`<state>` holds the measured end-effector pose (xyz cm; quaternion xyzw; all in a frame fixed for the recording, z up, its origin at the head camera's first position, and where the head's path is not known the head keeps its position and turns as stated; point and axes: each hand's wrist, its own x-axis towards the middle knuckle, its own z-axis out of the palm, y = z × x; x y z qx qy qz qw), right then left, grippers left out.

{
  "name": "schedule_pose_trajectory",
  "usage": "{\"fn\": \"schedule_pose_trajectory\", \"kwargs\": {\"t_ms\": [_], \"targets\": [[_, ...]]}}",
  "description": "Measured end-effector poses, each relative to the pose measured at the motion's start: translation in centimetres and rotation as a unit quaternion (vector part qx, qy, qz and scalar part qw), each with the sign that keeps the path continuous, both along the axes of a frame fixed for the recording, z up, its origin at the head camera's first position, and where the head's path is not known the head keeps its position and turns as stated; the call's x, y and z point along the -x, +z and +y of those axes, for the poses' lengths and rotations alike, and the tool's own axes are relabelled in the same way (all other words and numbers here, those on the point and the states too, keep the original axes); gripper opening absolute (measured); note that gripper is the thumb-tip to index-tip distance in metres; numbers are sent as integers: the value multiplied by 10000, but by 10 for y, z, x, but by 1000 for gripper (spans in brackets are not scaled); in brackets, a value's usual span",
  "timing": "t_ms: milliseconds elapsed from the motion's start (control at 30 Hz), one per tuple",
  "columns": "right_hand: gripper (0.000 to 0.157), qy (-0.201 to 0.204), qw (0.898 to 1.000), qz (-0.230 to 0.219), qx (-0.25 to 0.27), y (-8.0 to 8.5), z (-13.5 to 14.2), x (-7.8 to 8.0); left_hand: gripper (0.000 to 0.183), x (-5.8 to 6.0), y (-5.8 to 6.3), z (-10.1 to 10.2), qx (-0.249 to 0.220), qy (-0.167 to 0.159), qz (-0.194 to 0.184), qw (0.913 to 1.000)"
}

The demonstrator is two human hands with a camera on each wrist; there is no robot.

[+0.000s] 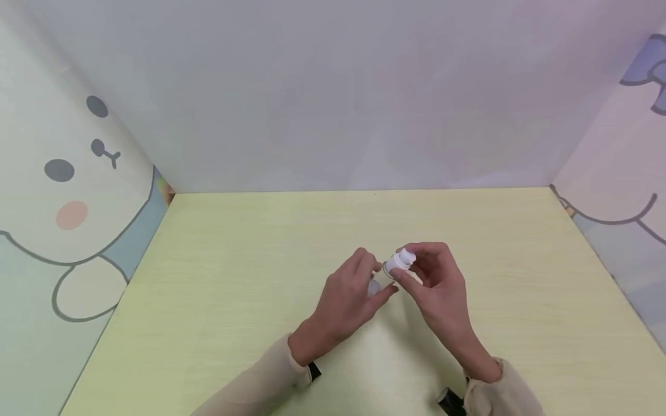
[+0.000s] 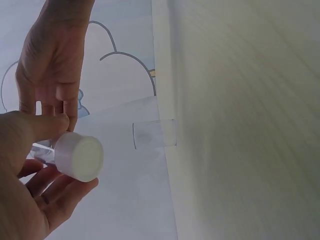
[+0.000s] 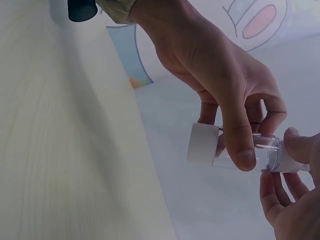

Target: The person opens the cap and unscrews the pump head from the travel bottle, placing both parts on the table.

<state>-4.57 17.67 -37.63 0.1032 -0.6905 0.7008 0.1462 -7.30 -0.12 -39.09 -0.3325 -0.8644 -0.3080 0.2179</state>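
Observation:
A small pump bottle is held up in front of me between both hands, lying on a slant. My left hand [image 1: 347, 297] grips its clear body [image 3: 265, 156], thumb on one side and fingers on the other. Its white base [image 2: 86, 157] sticks out beyond that grip. At the other end, my right hand [image 1: 441, 292] pinches the white pump top [image 1: 400, 260] at its collar between thumb and fingers. The nozzle points up and to the right in the head view. Fingers hide part of the clear body.
A clear cylindrical cap [image 2: 155, 134] stands on the pale wooden table [image 1: 234, 260]. Cartoon-printed panels [image 1: 78, 190] rise at both sides, with a plain wall [image 1: 333, 92] behind. A black cylindrical device [image 1: 451, 401] is by the right sleeve.

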Motion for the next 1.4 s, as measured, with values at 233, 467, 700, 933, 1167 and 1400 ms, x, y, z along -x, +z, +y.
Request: {"fn": "schedule_pose_trajectory", "kwargs": {"t_ms": [233,467,700,933,1167,1400], "targets": [[43,536,9948,782,382,-1,5,2,43,-1,4,-8,-473,-767,-594,9942],[39,1038,9831,1285,787,-3,3,2,43,0,7,-17,-860,-1432,-1223,9783],[33,1426,9728,1633,812,-6,4,0,44,2,10,-23,-938,-1831,-1822,9615],[33,1696,9578,2147,878,-9,2,2,43,3,11,-26,-1051,-2150,-2348,9421],[33,1817,9475,2469,906,-10,-1,3,44,7,9,-28,-1218,-2573,-2785,9173],[38,1980,9435,2582,625,-4,5,4,43,8,11,-29,-1254,-2586,-2738,9178]]}}
